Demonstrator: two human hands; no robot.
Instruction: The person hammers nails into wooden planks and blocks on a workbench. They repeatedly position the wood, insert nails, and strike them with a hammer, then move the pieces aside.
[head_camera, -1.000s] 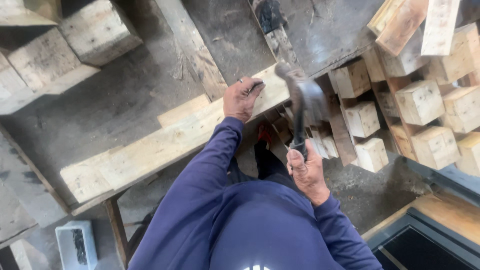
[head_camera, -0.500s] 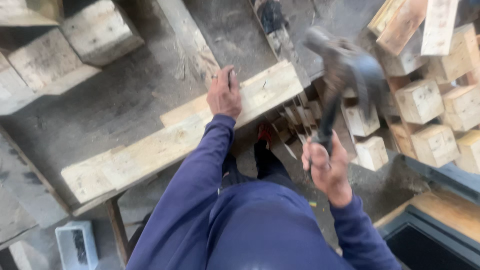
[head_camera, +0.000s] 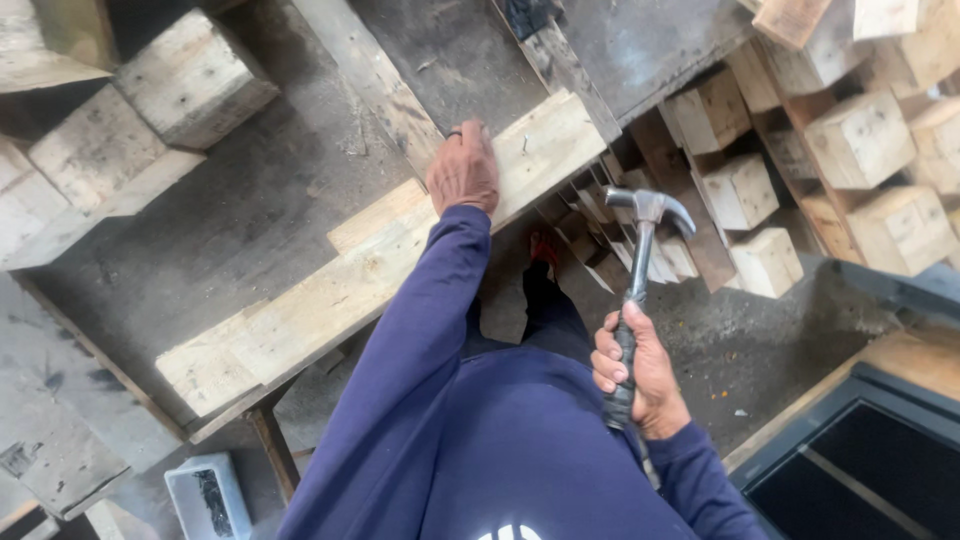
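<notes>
Workshop bench (head_camera: 250, 200), left hand (head_camera: 463, 172) on plank (head_camera: 330, 290), right hand (head_camera: 640, 375) gripping hammer (head_camera: 640, 260)

Your left hand (head_camera: 462, 170) hides part of the plank (head_camera: 380, 260); your right hand (head_camera: 640, 375) covers the hammer (head_camera: 640, 260) grip; frame edges crop the blocks (head_camera: 860, 140).

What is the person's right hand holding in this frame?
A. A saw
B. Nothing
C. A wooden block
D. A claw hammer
D: the right hand is wrapped around the dark grip of a claw hammer, its metal head raised above the wooden blocks, while the left hand rests on the plank.
</notes>
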